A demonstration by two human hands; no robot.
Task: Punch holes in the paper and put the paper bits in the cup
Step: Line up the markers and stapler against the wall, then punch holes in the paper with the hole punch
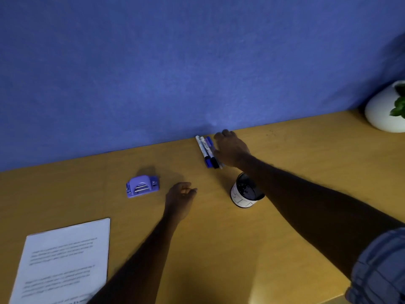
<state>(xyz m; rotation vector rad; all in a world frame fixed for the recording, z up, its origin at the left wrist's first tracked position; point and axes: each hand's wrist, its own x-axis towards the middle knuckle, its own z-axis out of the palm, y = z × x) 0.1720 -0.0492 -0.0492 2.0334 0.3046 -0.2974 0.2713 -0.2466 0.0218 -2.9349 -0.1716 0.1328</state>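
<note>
The pens (205, 151) are being touched by the flat right hand (230, 150), the empty left hand (180, 199) is being held loose beside the punch (142, 186), and the paper (65, 260), lying at the worktop's (219, 249) near left, should be slid in straight.

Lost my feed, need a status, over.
Left hand empty, right of hole punch. Right hand at markers, grip unclear. Paper unheld, near left. Cup upright below right forearm.
</note>
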